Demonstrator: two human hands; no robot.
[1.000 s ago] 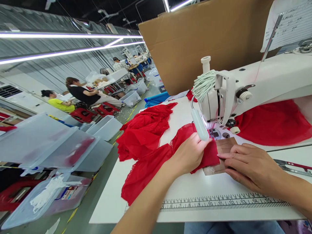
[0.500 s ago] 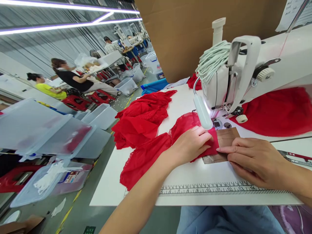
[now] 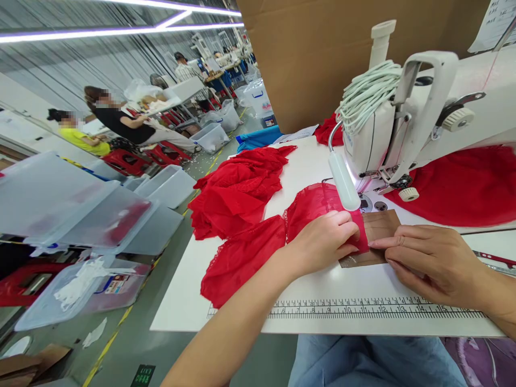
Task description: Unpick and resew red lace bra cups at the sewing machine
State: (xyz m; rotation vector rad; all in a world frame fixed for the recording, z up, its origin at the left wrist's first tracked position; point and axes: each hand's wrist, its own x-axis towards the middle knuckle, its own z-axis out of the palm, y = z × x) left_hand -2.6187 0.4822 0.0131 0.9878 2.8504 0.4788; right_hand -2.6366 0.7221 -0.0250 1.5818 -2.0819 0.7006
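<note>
1. In the head view, the left hand rests on a red cloth, its fingers bent and close together, with the thumb tip near the index fingertip; whether they pinch the fabric or only press on it, I cannot tell.
2. That red cloth spreads across the middle of the table, from near the left edge to just in front of the needle area of the sewing machine. Its right end overlaps a brown sheet.
3. The right hand lies over the right side of the brown sheet. Its index finger is stretched out, the tip at the border of the red cloth, and the other fingers are curled beneath; I cannot tell whether they grip anything.
4. A pale lamp hangs from the machine head just above the left hand, and a bundle of pale green cord sits on top.
5. A heap of red fabric lies toward the table's far left edge.
6. A printed ruler runs along the near edge; a pair of snips, partly hidden, lies beyond the right wrist.
</note>
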